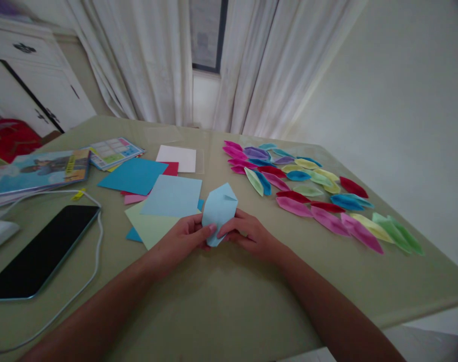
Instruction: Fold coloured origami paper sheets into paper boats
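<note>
Between my two hands is a light blue sheet of paper (218, 208), partly folded, its upper corners turned in to a point. My left hand (193, 232) pinches its lower left edge, thumb lying on the front face. On the lower right side, my right hand (249, 232) grips the same paper with fingers across its front. Just left of my hands lie loose square sheets, a light blue one (173, 195) over a pale green one (148, 226), with a darker blue sheet (136, 176) behind.
Many folded paper pieces (295, 206) in pink, red, blue, green and yellow spread over the table's right side. At left lie a black-screened tablet (44, 251), a white cable (97, 251) and booklets (40, 171). White sheets (181, 157) lie farther back.
</note>
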Demonstrator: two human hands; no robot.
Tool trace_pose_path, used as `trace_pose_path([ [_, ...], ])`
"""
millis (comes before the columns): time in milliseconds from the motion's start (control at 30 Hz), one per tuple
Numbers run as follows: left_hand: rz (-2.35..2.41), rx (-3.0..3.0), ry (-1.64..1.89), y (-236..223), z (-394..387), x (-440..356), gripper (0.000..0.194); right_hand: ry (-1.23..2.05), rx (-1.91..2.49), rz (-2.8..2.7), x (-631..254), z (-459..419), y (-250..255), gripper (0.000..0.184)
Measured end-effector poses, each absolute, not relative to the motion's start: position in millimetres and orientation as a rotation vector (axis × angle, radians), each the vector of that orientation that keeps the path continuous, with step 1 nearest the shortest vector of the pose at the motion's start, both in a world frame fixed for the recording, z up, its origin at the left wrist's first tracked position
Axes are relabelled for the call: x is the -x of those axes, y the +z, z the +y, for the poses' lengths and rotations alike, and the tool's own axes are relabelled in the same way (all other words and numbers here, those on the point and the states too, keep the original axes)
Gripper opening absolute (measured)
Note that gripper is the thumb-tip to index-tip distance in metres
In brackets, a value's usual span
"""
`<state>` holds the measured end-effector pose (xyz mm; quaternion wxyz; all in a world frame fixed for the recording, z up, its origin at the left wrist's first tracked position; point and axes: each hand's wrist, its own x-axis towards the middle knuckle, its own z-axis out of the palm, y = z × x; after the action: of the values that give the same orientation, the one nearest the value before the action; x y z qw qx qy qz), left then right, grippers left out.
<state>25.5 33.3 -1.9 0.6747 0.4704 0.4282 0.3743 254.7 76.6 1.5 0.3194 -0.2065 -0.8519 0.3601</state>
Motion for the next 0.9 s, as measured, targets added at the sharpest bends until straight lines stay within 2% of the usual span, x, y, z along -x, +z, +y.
trace_pose_path([
  [267, 1.064, -1.181, 0.943, 5, 36, -27, 0.036, 0.857, 0.61, -2.188, -251, 76, 1, 0.02],
  [467, 0.92, -1.213, 0.942, -1, 36, -27, 0.025, 0.978, 0.785, -2.17, -250, 72, 3, 0.018],
  [633, 0.815, -1.123, 0.935, 2, 35, -29, 0.04, 1.051, 0.792, -2.126, -250, 71, 7, 0.018],
  [900, 0.812, -1.141, 0.982, 2, 36, -27, 0.041, 0.898, 0.837, -1.973, -243, 71, 2, 0.017],
])
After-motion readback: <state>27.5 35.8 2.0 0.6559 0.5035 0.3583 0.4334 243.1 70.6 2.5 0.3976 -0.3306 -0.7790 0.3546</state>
